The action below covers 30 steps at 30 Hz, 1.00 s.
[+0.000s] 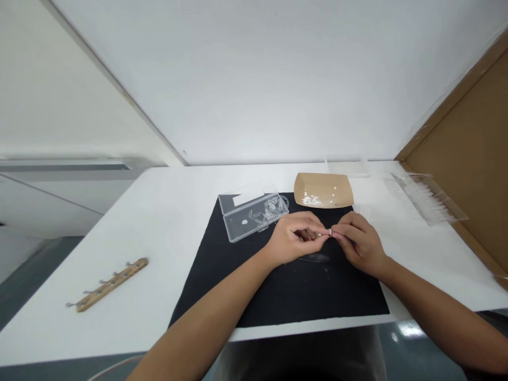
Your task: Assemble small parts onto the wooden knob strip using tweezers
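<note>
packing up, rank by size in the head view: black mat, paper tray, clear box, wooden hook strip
1. black mat
2. clear box and paper tray, too alike to rank
3. wooden hook strip, long but thin

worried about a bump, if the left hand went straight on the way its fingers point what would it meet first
The left hand points to the right, at the small white piece pinched at its fingertips; just beyond that is the right hand. They look level, though depth is hard to judge.
</note>
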### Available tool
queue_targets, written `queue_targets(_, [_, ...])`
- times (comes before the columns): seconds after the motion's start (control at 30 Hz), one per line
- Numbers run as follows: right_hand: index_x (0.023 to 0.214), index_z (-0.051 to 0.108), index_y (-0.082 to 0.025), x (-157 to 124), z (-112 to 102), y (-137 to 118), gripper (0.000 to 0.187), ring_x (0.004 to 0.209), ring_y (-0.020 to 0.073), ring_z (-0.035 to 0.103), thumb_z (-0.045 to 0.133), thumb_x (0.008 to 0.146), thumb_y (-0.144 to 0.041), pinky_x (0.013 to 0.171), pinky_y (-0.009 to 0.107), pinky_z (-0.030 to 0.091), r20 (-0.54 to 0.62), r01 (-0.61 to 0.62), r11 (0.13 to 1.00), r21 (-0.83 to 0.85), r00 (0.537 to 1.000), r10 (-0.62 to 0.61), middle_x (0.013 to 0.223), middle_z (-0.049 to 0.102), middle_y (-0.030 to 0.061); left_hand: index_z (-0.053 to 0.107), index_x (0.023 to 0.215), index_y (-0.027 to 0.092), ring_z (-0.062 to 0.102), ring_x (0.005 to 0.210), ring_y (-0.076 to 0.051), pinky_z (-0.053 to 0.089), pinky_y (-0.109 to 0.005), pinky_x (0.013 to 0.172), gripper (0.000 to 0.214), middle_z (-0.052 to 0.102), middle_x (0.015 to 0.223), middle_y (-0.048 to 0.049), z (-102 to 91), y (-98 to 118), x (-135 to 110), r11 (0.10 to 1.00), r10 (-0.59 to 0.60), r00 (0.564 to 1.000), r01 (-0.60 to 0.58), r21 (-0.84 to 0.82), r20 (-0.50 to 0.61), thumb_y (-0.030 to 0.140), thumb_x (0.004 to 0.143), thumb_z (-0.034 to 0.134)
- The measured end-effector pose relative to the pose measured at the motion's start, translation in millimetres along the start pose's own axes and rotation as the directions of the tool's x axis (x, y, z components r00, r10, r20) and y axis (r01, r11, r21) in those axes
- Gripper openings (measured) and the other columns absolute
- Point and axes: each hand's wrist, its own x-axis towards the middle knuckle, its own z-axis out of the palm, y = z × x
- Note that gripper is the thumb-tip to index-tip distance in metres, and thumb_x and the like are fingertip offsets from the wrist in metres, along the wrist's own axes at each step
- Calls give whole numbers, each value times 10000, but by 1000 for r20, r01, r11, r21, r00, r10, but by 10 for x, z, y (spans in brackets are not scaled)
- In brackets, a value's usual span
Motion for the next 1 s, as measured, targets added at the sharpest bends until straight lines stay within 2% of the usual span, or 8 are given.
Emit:
queue_targets(0.27, [1071, 678, -253, -27, -16, 25, 117, 714, 160, 612, 661, 995, -166, 804, 380, 407, 13, 103, 959, -265, 995, -103, 831, 720, 6, 849, 952, 171, 660, 605, -86, 492, -162, 484, 130, 772, 894, -95, -5, -1, -24, 994, -110, 994, 110, -1, -3, 267, 875, 808])
queue_targets(0.43, [1079, 663, -261, -8, -42, 1, 124, 697, 158, 584, 684, 991, -175, 795, 375, 384, 46, 151, 926, -346, 988, -144, 788, 704, -8, 839, 903, 157, 633, 587, -78, 458, -157, 472, 96, 769, 867, -89, 7, 8, -15, 996, -90, 996, 90, 24, -20, 224, 848, 797])
queue_targets(0.6, [1039, 671, -267, 32, -56, -32, 90, 676, 149, 562, 666, 1008, -183, 780, 372, 358, 57, 155, 910, -385, 988, -144, 758, 688, -20, 822, 849, 140, 641, 603, -92, 446, -152, 465, 83, 762, 818, -82, 14, 58, 13, 988, -144, 989, 145, 51, -19, 204, 813, 783])
queue_targets(0.77, [1048, 674, -264, 39, -68, -30, 87, 682, 148, 548, 639, 1027, -187, 764, 371, 339, 127, 166, 900, -402, 984, -125, 771, 697, -16, 800, 793, 138, 630, 614, -90, 428, -143, 474, 62, 728, 756, -54, 25, 89, 20, 971, -218, 975, 220, 91, -41, 194, 790, 772])
queue_targets(0.87, [1037, 677, -264, 34, -69, -21, 77, 688, 152, 544, 634, 1033, -201, 767, 375, 337, 154, 173, 892, -418, 981, -118, 775, 699, -16, 775, 746, 131, 621, 605, -88, 416, -145, 476, 86, 721, 740, -54, 33, 78, 17, 958, -278, 960, 280, 64, -36, 210, 776, 789])
queue_targets(1.0, [1017, 686, -257, 32, -53, -21, 72, 693, 156, 550, 635, 1033, -209, 776, 375, 342, 164, 161, 900, -405, 981, -102, 768, 690, -16, 725, 683, 123, 632, 614, -100, 435, -164, 497, 154, 715, 733, -64, 36, 44, 6, 954, -299, 954, 299, 10, -26, 226, 756, 811])
